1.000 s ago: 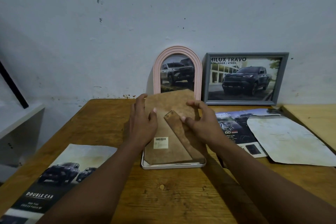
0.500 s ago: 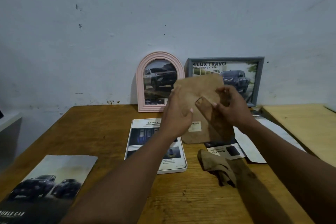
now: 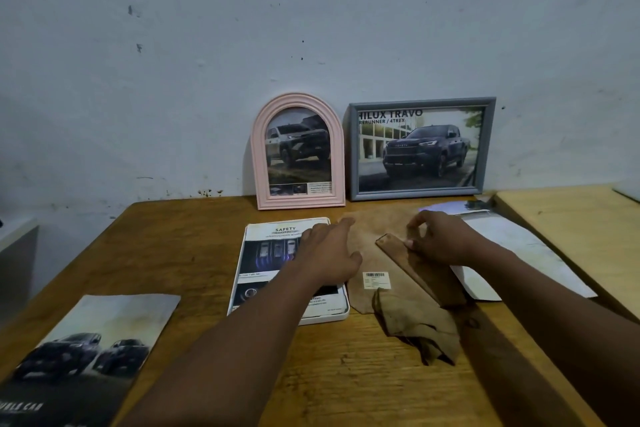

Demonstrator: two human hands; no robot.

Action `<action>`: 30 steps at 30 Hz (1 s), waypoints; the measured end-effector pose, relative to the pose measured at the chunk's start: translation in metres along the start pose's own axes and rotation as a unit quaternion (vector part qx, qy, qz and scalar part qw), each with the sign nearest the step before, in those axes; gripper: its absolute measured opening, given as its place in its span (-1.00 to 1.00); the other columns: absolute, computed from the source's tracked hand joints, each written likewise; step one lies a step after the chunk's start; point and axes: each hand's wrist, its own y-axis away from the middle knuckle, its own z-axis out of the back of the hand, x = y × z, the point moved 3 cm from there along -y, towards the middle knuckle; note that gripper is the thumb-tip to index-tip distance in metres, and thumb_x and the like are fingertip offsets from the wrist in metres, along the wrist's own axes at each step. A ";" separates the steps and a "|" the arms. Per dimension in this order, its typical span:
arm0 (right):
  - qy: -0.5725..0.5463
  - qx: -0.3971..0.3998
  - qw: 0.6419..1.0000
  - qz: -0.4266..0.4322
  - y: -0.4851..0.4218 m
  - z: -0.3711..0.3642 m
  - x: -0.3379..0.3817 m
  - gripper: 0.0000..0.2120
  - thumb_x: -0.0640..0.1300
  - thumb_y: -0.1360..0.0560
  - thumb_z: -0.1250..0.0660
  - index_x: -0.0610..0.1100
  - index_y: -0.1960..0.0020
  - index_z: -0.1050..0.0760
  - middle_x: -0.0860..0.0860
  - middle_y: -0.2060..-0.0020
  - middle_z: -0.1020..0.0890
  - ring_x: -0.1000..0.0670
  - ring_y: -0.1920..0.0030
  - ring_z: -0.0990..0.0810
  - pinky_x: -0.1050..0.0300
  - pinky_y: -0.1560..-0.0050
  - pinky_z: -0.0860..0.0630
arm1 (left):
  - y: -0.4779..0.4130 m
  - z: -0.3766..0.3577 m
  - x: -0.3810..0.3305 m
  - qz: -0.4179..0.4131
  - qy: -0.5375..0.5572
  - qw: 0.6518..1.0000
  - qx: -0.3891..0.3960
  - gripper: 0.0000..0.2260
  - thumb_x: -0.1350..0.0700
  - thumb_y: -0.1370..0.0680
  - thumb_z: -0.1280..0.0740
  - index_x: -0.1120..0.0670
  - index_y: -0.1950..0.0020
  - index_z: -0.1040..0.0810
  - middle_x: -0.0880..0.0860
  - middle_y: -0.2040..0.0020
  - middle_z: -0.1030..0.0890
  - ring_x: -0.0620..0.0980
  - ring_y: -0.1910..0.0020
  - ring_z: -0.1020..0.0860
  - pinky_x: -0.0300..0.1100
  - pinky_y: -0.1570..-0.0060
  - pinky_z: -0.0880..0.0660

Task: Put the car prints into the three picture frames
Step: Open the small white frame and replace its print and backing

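A white picture frame [image 3: 327, 315] lies face down on the table, with a "SAFETY" car print [image 3: 270, 253] lying in it. To its right lies the brown backing board [image 3: 379, 229] with a barcode sticker. My left hand [image 3: 330, 255] rests with straight fingers on the board's left edge, partly over the frame. My right hand [image 3: 438, 239] pinches the board's fold-out stand [image 3: 420, 269]. A pink arched frame [image 3: 299, 151] and a grey frame [image 3: 420, 149] stand against the wall, each holding a truck print. Another car print [image 3: 86, 347] lies loose at the front left.
A crumpled brown cloth [image 3: 415, 326] lies in front of the backing board. White sheets of paper [image 3: 512, 253] lie to the right, partly under the board. A pale wooden board [image 3: 571, 218] lies along the table's right side.
The backing board was lifted off the white frame, carried right and laid flat on the table. The print in the frame is now uncovered. My left hand has loosened its grip.
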 end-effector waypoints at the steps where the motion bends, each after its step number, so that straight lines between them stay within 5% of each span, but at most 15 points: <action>1: 0.021 -0.002 1.000 0.004 0.002 -0.001 0.001 -0.60 0.11 -0.47 -0.44 0.02 -0.26 -0.53 -0.07 -0.16 -0.61 -0.07 -0.08 -0.58 0.07 -0.10 -0.53 | 0.002 -0.001 -0.001 -0.008 -0.025 1.000 0.006 -0.37 -0.13 -0.59 -0.31 -0.07 -0.61 -0.18 0.13 -0.49 -0.41 0.19 -0.49 -0.28 0.06 -0.45 -0.18; 6: 0.084 -0.023 0.996 0.014 0.014 -0.003 0.011 -0.62 0.17 -0.50 -0.35 0.03 -0.25 -0.58 -0.06 -0.24 -0.57 -0.16 -0.24 -0.48 -0.05 -0.23 -0.49 | 0.004 -0.004 -0.006 -0.042 -0.113 0.993 0.019 -0.40 -0.14 -0.60 -0.27 -0.04 -0.60 -0.21 0.13 -0.51 -0.40 0.18 -0.58 -0.16 0.09 -0.54 -0.04; 9: 0.086 -0.030 0.995 0.050 0.020 0.005 0.029 -0.63 0.10 -0.49 -0.39 0.03 -0.26 -0.53 -0.05 -0.28 -0.53 -0.15 -0.30 -0.43 -0.07 -0.25 -0.45 | 0.007 0.000 -0.004 -0.040 -0.074 0.996 0.014 -0.39 -0.16 -0.58 -0.30 -0.08 -0.59 -0.23 0.09 -0.43 -0.49 0.18 -0.51 -0.29 0.11 -0.49 -0.20; 14: -0.007 -0.013 0.991 0.131 0.023 0.005 0.098 -0.71 -0.09 -0.52 -0.42 -0.05 -0.23 -0.53 -0.01 -0.17 -0.59 0.01 -0.08 -0.53 0.13 -0.07 -0.52 | 0.031 0.027 0.018 -0.011 -0.021 0.999 -0.028 -0.42 -0.11 -0.57 -0.37 -0.11 -0.57 -0.29 0.06 -0.41 -0.52 0.13 -0.39 -0.46 0.11 -0.36 -0.42; 21: -0.087 0.039 0.967 0.237 0.050 -0.051 0.223 -0.70 -0.04 -0.51 -0.43 -0.05 -0.21 -0.52 -0.01 -0.11 -0.60 0.01 -0.03 -0.57 0.12 0.01 -0.54 | 0.100 0.074 0.102 0.107 0.032 0.989 -0.093 -0.47 -0.01 -0.60 -0.38 -0.13 -0.54 -0.30 0.03 -0.41 -0.50 0.06 -0.27 -0.54 0.07 -0.21 -0.56; 30: -0.083 0.144 0.939 0.301 0.120 -0.155 0.329 -0.54 0.03 -0.56 -0.34 -0.02 -0.42 -0.35 -0.05 -0.30 -0.51 -0.08 -0.24 -0.50 0.00 -0.21 -0.47 | 0.237 0.105 0.250 0.284 -0.023 0.949 -0.136 -0.53 -0.10 -0.56 -0.34 0.02 -0.43 -0.44 0.10 -0.34 -0.54 0.12 -0.24 -0.52 0.03 -0.19 -0.50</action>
